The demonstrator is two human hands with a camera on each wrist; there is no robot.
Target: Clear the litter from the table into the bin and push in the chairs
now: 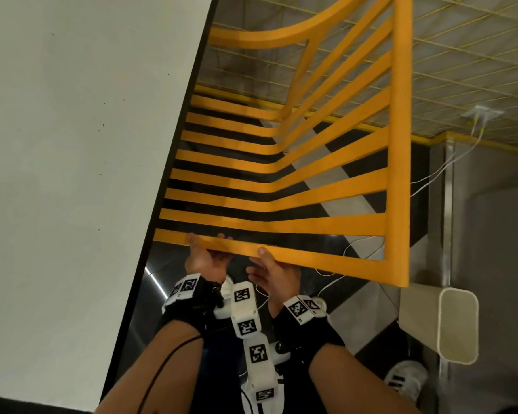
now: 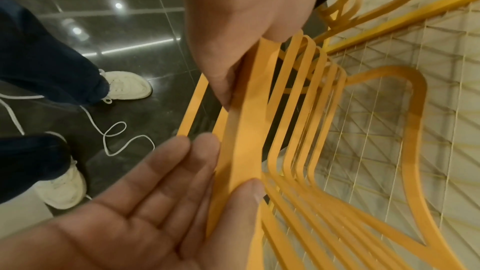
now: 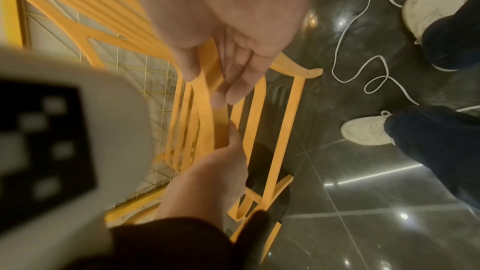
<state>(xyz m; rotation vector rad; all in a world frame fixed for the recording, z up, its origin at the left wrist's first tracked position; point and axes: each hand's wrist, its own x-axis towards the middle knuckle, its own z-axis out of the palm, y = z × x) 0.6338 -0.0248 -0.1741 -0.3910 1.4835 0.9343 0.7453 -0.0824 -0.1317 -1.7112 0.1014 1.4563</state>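
Chair dead ahead at twelve o'clock, seat slats tucking behind the edge of the table at ten. Left hand wrapped over the near rail, fingertips hooked across the top. Right hand just beside it at three o'clock, looser: thumb on top, fingers nearly straight beneath. Looks a stiff, fairly light frame, smooth paint, maybe slippery. Best gripped on this solid rail, not the thin slats. Should slide readily on the glossy floor. Bin at four o'clock.
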